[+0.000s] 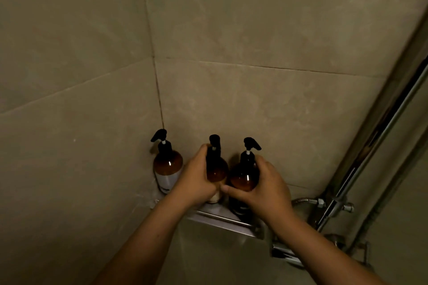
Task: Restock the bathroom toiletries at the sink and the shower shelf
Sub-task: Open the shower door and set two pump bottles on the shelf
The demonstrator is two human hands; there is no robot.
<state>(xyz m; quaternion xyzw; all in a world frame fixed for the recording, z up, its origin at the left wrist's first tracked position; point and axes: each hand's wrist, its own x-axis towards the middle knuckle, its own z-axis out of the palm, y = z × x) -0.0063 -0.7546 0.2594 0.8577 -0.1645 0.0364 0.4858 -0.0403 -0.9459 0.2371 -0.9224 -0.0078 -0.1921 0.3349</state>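
Three amber pump bottles with black pump heads stand upright on a metal corner shelf point(222, 218) in the shower. The left bottle point(167, 165) has a white label and stands alone against the left wall. My left hand point(196, 180) wraps around the middle bottle point(216, 169) from its left side. My right hand point(261, 188) grips the right bottle point(243, 178) from its right side, thumb across the front. The lower parts of both held bottles are hidden behind my fingers.
Beige tiled walls meet in the corner behind the shelf. A chrome shower riser pipe point(379, 146) runs diagonally at the right, with the mixer valve and hose fitting point(328, 203) just right of the shelf.
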